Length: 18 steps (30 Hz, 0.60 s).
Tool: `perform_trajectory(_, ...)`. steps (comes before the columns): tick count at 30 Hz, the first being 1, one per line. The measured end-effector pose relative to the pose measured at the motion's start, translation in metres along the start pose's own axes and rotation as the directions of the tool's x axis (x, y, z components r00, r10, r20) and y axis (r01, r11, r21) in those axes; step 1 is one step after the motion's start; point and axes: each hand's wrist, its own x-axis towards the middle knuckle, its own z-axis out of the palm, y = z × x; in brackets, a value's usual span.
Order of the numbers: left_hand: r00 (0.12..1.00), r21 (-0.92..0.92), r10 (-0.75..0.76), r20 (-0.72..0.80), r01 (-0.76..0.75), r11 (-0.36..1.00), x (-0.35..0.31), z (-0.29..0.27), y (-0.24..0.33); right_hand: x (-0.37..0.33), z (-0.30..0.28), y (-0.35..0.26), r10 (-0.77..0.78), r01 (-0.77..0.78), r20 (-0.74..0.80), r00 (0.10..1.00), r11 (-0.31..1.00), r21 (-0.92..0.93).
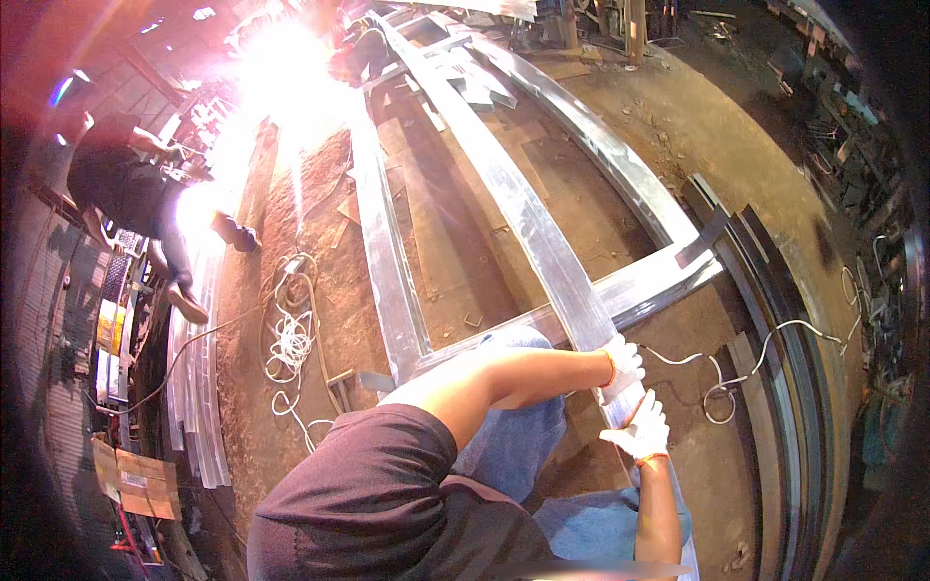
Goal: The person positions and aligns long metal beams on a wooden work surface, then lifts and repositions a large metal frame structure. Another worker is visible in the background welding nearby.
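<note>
The long silvery metal beam (504, 184), laid lengthwise over a metal crossbeam (659, 281), is gripped along its right edge by the gloved left hand (623, 370); just nearer, it is clasped by the gloved right hand (643, 430). White cord (289, 349) is coiled at left; dark metal bars (802, 426) are lined up at right.

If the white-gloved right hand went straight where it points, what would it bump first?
Probably the white-gloved left hand, just ahead on the long silvery metal beam; depth is unclear.
</note>
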Motion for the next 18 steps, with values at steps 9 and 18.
perform_trajectory(9,0.992,0.024,-0.038,0.124,0.035,0.999,0.005,-0.008,0.005,0.013,-0.001,0.0,0.0,-0.003,0.043,0.999,0.997,0.072)
perform_trajectory(18,0.996,-0.037,-0.074,-0.044,0.072,0.997,0.017,0.004,0.011,0.02,0.0,0.015,-0.061,0.058,0.017,0.998,0.992,0.114)
